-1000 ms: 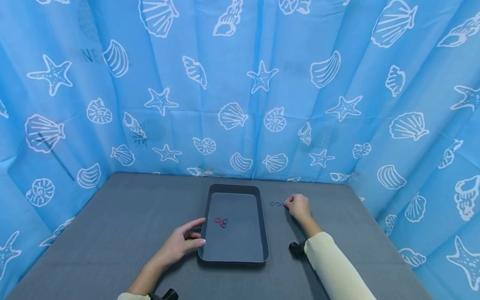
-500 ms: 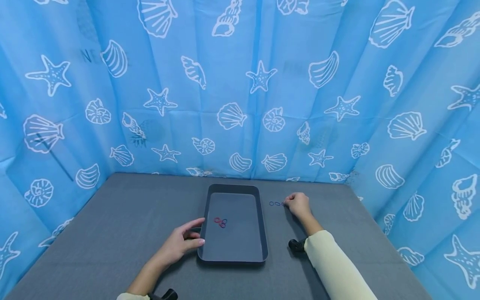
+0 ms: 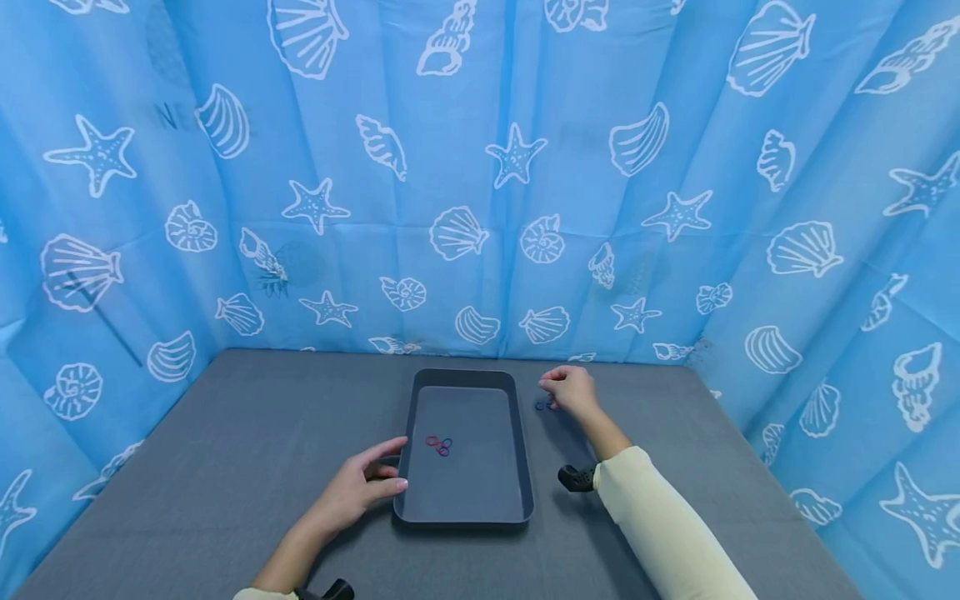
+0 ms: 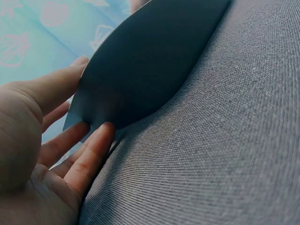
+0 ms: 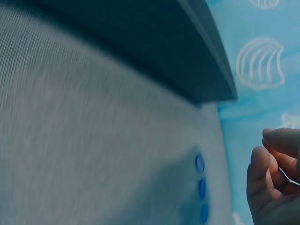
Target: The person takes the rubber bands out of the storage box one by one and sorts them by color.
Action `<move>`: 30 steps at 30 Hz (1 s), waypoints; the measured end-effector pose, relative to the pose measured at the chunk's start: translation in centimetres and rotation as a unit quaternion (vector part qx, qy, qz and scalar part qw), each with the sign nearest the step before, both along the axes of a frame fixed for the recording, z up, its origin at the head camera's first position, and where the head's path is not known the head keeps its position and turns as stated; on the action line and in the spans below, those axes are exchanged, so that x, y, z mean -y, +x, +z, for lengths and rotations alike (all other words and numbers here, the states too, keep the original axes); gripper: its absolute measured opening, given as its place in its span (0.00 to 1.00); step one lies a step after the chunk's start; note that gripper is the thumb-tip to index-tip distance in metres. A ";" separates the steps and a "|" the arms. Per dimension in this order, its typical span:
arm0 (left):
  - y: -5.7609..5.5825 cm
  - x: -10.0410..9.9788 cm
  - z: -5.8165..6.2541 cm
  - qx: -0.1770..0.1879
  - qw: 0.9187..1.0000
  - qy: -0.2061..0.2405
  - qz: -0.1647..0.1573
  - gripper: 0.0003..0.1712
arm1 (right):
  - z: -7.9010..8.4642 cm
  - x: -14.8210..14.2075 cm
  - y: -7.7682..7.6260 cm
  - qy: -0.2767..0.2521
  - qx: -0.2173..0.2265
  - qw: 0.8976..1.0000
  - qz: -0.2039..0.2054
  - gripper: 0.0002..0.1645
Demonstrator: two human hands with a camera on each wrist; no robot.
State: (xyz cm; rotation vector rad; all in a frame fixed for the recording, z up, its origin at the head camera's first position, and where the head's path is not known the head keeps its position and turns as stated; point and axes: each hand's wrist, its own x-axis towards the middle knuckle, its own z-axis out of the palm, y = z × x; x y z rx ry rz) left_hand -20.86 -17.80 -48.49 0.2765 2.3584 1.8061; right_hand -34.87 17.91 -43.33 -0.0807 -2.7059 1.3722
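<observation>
My left hand point(image 3: 354, 490) rests at the left side of a dark grey rectangular tray point(image 3: 531, 479). In the left wrist view its thumb is at the tray's rim and its fingers touch the outer wall. Inside the tray lies a small cluster of thin rings, red point(image 3: 432, 441) and blue point(image 3: 447, 441). My right hand point(image 3: 573, 390) is raised off the table, right of the tray, thumb and fingers loosely bent near one another. Nothing shows between them. Below it, three small blue rings point(image 5: 202, 189) lie in a row on the cloth; the hand partly covers them in the head view.
A grey cloth point(image 3: 300, 400) covers the table. Blue curtains point(image 3: 480, 183) with white shell and starfish prints stand along the back and both sides. The tray's raised wall point(image 5: 154, 51) lies between the row of rings and the tray floor.
My right hand has lifted from the right end of the ring row and moved left toward the tray. The left hand and the rings in the tray stay put; the head view shifted slightly.
</observation>
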 end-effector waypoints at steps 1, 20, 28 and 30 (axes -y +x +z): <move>0.0 0.0 0.0 0.000 1.000 0.000 0.000 0.36 | 0.2 0.5 0.1 -0.008 0.001 1.000 0.002 0.07; 0.0 -0.1 0.1 0.005 1.000 0.000 0.010 0.36 | 0.9 6.4 0.4 -0.064 0.010 0.993 0.099 0.05; -0.1 0.0 0.0 0.010 1.000 0.005 0.008 0.36 | 0.9 8.3 1.0 -0.050 0.028 0.981 0.183 0.05; 0.0 0.0 0.1 0.013 1.000 0.006 0.007 0.36 | 1.1 8.7 1.2 -0.038 0.034 0.978 0.203 0.06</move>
